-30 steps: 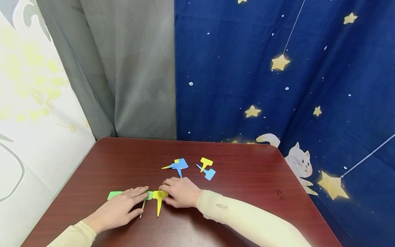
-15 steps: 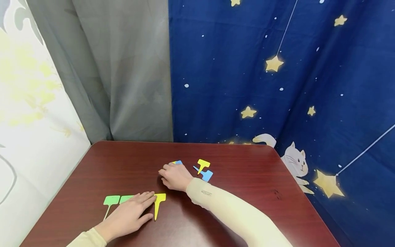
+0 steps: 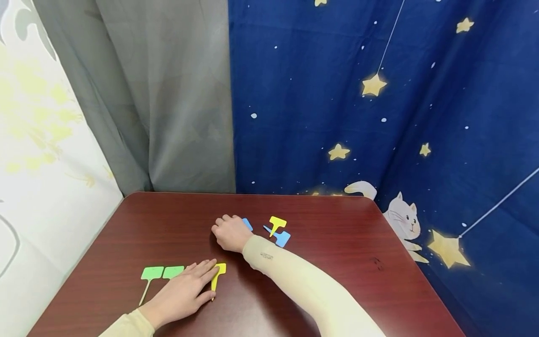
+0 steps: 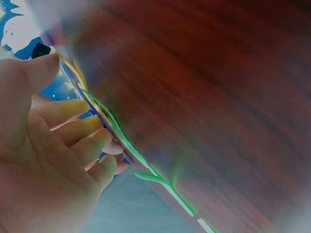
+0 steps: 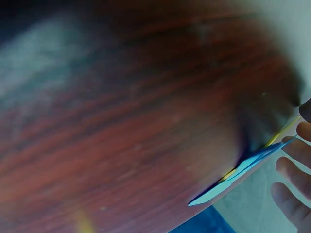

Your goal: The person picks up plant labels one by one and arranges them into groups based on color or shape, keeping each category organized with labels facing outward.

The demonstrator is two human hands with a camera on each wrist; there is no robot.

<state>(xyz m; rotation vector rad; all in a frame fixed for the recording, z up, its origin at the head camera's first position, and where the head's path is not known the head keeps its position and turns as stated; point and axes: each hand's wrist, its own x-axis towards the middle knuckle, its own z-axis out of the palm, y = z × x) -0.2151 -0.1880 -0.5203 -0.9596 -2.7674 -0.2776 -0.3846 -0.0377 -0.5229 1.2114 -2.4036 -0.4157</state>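
My left hand (image 3: 182,291) lies with extended fingers over a row of T-shaped plant labels. Two green labels (image 3: 152,273) show left of it, and a yellow label (image 3: 221,268) pokes out under its fingertips. Part of the row is hidden by the hand. Farther back, my right hand (image 3: 229,234) is bent down over a small heap of labels, with a blue label (image 3: 247,224) showing beside it. In the right wrist view, the fingers (image 5: 295,172) are at the stems of blue labels (image 5: 218,191) and a yellow label (image 5: 276,136); I cannot tell whether they pinch one.
Right of the heap, another yellow label (image 3: 278,223) lies by a blue label (image 3: 282,239), their stems close together. All are on a dark red wooden table (image 3: 337,262). A grey curtain (image 3: 189,117) and a blue starry curtain (image 3: 303,117) hang behind it.
My right hand has left the yellow label in the row and moved back to the heap, then a little left. The left hand has slid right along the row, uncovering the green labels.
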